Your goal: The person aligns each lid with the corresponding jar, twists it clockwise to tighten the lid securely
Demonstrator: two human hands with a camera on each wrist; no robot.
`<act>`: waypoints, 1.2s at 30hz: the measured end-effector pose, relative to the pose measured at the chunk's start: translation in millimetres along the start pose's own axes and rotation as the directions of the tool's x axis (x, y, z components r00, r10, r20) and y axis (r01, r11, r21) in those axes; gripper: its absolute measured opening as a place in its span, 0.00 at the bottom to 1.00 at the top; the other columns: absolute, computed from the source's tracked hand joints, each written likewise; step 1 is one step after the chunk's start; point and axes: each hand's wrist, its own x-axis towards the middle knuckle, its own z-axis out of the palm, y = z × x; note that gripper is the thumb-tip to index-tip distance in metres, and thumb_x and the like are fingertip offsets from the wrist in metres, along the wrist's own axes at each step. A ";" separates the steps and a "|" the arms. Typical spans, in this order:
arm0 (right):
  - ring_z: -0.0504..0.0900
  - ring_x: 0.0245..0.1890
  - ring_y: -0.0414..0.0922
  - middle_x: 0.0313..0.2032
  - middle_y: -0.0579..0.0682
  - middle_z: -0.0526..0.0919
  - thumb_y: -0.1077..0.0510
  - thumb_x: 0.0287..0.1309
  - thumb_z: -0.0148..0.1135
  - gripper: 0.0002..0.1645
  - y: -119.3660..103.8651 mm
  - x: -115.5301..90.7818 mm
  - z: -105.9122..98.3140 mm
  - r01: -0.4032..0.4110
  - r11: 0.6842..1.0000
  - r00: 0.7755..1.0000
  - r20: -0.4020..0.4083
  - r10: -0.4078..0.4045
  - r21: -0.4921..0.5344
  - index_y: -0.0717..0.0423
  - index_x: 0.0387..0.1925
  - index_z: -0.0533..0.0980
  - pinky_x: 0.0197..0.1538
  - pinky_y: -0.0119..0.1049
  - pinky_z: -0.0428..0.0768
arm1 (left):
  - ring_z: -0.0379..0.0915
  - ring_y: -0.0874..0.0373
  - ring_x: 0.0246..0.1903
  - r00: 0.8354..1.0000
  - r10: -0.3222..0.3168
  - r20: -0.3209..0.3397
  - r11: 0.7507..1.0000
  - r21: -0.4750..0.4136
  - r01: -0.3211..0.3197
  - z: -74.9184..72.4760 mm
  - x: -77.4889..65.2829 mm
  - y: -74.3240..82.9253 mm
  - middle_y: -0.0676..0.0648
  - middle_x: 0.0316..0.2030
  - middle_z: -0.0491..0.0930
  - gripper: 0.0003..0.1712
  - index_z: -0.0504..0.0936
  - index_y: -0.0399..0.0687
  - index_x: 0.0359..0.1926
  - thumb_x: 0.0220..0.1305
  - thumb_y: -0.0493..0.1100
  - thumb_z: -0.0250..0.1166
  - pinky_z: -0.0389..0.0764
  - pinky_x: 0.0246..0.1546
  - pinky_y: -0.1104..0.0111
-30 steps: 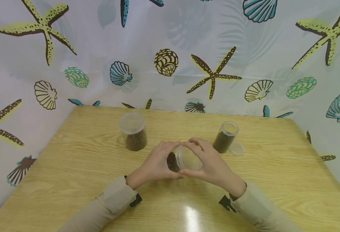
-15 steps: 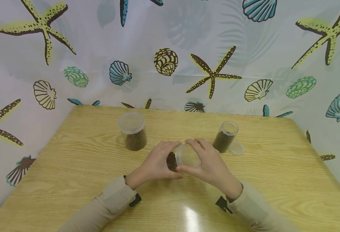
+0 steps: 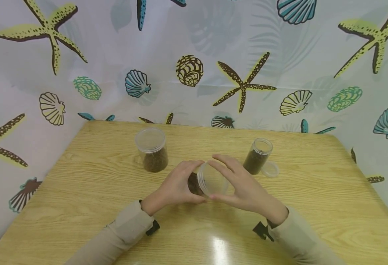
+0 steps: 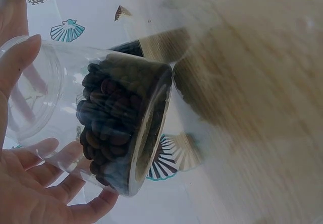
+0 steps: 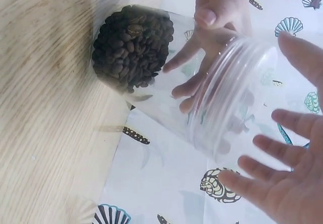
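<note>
My left hand [image 3: 175, 186] grips a clear jar [image 4: 70, 57] with a ridged screw lid [image 3: 213, 180]. Dark beans [image 5: 132, 50], like roasted coffee, fill its lower part. In the left wrist view the thumb lies on one side of the jar, the fingers on the other. The jar tilts with its lid toward my right hand [image 3: 246, 186]. That hand is spread around the lid, its fingers parted and, in the right wrist view, standing off the lid's edge. The jar's base sits close over the wooden table [image 3: 107, 206].
A wide lidded jar [image 3: 151, 151] with dark contents stands at the back left. At the right stands a slimmer jar [image 3: 257, 156], open-topped and dark inside, with a loose clear lid [image 3: 270, 169] beside it. A shell-patterned cloth [image 3: 167, 33] encloses the table's back and sides.
My right hand closed on the lid half a second ago, then spread its fingers wider and shifted slightly right. The left hand keeps its grip, and the jar has moved a little left.
</note>
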 end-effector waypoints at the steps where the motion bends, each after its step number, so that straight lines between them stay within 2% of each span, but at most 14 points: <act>1: 0.60 0.61 0.52 0.62 0.56 0.61 0.37 0.53 0.59 0.43 1.4 0.2 -0.6 0.034 0.999 0.999 -0.007 -0.034 0.011 0.58 0.63 0.62 0.58 0.50 0.64 | 0.65 0.50 0.53 1.000 0.002 -0.001 1.000 -0.001 -0.002 -0.1 0.1 0.1 0.44 0.55 0.70 0.53 0.65 0.43 0.61 0.34 0.56 0.77 0.70 0.51 0.56; 6: 0.64 0.59 0.51 0.59 0.56 0.66 0.43 0.53 0.62 0.38 7.5 0.7 -2.6 0.144 0.989 0.990 -0.011 -0.144 0.029 0.60 0.60 0.66 0.59 0.45 0.64 | 0.65 0.51 0.53 1.000 0.017 0.001 1.000 0.011 -0.017 0.6 1.0 0.5 0.45 0.55 0.70 0.53 0.65 0.42 0.61 0.34 0.56 0.77 0.69 0.51 0.57; 13: 0.65 0.58 0.51 0.58 0.57 0.67 0.44 0.51 0.64 0.38 10.4 -0.6 -2.6 0.168 0.985 0.986 0.003 -0.168 0.041 0.61 0.59 0.67 0.58 0.45 0.66 | 0.65 0.51 0.53 0.999 0.033 0.004 0.999 0.034 -0.033 3.3 0.3 0.2 0.45 0.54 0.71 0.53 0.65 0.42 0.61 0.34 0.57 0.77 0.70 0.51 0.57; 28: 0.69 0.54 0.52 0.56 0.56 0.69 0.40 0.53 0.60 0.38 7.3 -1.4 -1.0 0.141 0.990 0.988 -0.059 -0.141 -0.004 0.63 0.57 0.68 0.52 0.47 0.71 | 0.66 0.50 0.53 0.999 0.043 -0.011 0.998 0.051 -0.042 3.1 1.5 4.9 0.44 0.54 0.71 0.53 0.66 0.41 0.60 0.33 0.56 0.77 0.70 0.51 0.56; 36: 0.69 0.53 0.53 0.53 0.57 0.70 0.34 0.54 0.53 0.41 -1.4 -4.0 0.8 0.020 0.997 0.998 -0.062 -0.025 -0.079 0.61 0.57 0.68 0.52 0.49 0.70 | 0.66 0.50 0.52 0.998 0.059 -0.031 0.996 0.067 -0.057 4.5 0.8 4.8 0.44 0.53 0.72 0.53 0.66 0.41 0.60 0.32 0.57 0.77 0.70 0.51 0.56</act>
